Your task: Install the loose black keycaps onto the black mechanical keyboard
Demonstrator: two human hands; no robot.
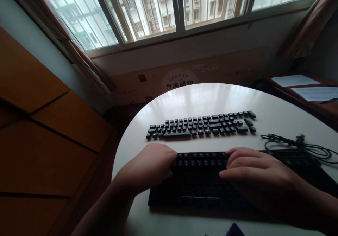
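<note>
If the left hand (151,162) or right hand (256,171), both curled, grip indeterminable, slips forward, keys (176,135) beyond the keyboard (198,185) may scatter.

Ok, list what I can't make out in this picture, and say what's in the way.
All in the head view:
Keyboard, upper left corner: hidden by the left hand.
Keyboard, part right of centre: covered by the right hand.
Left fingertips: mostly hidden behind that hand.
Purple item: cut off by the bottom edge.
Loose keycaps: markings too small to read.
Paper sheet: writing too small and blurred.
</note>
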